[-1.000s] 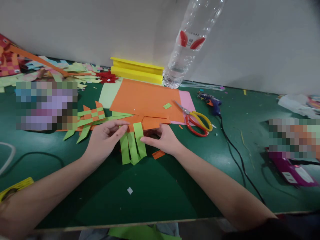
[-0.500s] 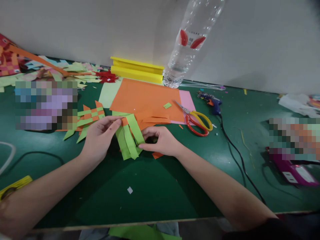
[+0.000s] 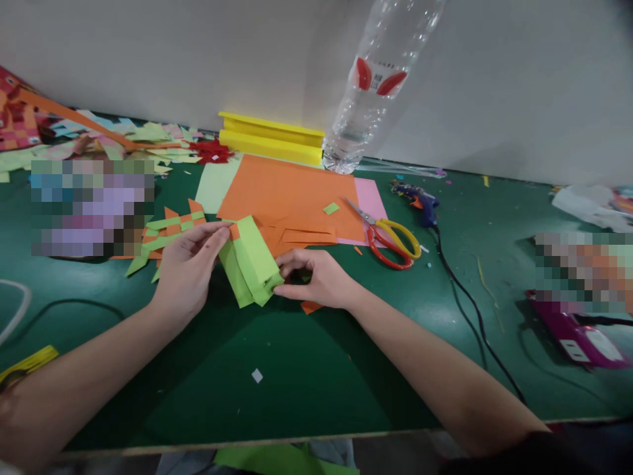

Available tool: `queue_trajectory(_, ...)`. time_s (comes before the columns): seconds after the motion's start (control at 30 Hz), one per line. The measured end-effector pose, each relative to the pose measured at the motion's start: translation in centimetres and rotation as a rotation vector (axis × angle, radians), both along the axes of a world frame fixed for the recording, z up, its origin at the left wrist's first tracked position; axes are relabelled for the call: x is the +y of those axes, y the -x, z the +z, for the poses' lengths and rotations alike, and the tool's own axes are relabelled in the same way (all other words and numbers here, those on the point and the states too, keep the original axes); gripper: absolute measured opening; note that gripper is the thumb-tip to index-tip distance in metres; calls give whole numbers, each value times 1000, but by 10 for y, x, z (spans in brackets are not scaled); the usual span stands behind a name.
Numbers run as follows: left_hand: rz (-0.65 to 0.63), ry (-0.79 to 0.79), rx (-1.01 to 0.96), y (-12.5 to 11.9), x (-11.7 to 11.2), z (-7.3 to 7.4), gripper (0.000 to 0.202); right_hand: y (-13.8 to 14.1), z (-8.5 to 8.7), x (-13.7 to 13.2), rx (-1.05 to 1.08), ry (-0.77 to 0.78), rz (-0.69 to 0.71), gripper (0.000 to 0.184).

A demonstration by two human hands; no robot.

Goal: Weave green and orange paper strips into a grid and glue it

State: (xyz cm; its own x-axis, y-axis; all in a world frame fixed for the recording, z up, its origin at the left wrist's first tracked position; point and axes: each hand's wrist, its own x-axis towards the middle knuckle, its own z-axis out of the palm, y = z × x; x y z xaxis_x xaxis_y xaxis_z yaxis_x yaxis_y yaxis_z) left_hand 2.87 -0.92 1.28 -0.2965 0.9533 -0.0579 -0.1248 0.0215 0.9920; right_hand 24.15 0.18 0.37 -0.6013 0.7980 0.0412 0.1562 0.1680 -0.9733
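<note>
Green paper strips [image 3: 251,264], with a bit of orange at the top left, are held up between my hands over the table. My left hand [image 3: 195,260] pinches their upper left corner between thumb and fingertips. At the lower right end, my right hand [image 3: 316,280] grips the strips with thumb and curled fingers. Beyond my left hand lies a woven orange and green paper piece [image 3: 173,225], partly covered by that hand. Behind the strips is a large orange paper sheet [image 3: 291,188], and scissors [image 3: 390,241] with red and yellow handles lie over its right side.
A clear plastic bottle [image 3: 366,112] stands by the wall, beside a folded yellow paper piece [image 3: 271,142]. A blue glue gun [image 3: 418,201] lies on the right, its black cord crossing to the front edge. Paper scraps [image 3: 109,138] pile up at back left. A magenta power strip [image 3: 578,336] sits far right.
The green strips have come together, closing the gap between them. My left hand has shifted slightly left and up with its end; my right hand stays nearly in place.
</note>
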Motion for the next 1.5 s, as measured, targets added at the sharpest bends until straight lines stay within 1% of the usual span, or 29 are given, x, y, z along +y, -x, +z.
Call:
queue_trajectory(0.2, 45, 2, -10, 3, 2, -2, 17, 0, 3, 0, 3, -12, 15, 29)
queue_trajectory(0.33, 77, -23, -32, 7, 5, 2, 16, 1, 5, -1, -24, -28, 9, 22)
queue_trajectory(0.43, 147, -53, -66, 10, 7, 5, 16, 1, 3, 0, -39, -55, -63, 23)
queue_trajectory(0.5, 176, -59, -105, 12, 8, 6, 14, 1, 0, 1, -24, -45, -121, 25)
queue_trajectory(0.63, 238, -44, -176, 11, 8, 6, 11, 3, -6, 4, 29, 31, -238, 24)
queue_trajectory(0.7, 227, -38, -170, 10, 8, 4, 12, 3, -7, 5, 38, 62, -274, 24)
queue_trajectory(0.87, 105, 20, -53, 7, 4, -1, 16, 3, -3, 4, 47, 115, -358, 23)
queue_trajectory(1.0, -36, 67, 25, 4, -3, 2, 16, 3, 0, 5, 32, 184, -409, 29)
queue_trajectory(1.03, -90, 85, 64, 3, -5, 4, 17, 3, 0, 5, 42, 195, -416, 30)
queue_trajectory(1.1, -212, 86, 251, 1, -8, 7, 18, 3, 0, 6, 94, 222, -421, 30)
queue_trajectory(1.2, -363, 54, 445, 1, -11, 8, 23, 2, 0, 7, 180, 263, -396, 34)
queue_trajectory(1.3, -491, 39, 530, 1, -13, 7, 26, 2, 1, 7, 218, 258, -330, 40)
queue_trajectory(1.4, -561, 13, 564, -1, -14, 7, 28, 1, 2, 7, 223, 288, -276, 46)
queue_trajectory(1.5, -593, -4, 578, -2, -15, 8, 28, -1, 4, 7, 207, 299, -216, 49)
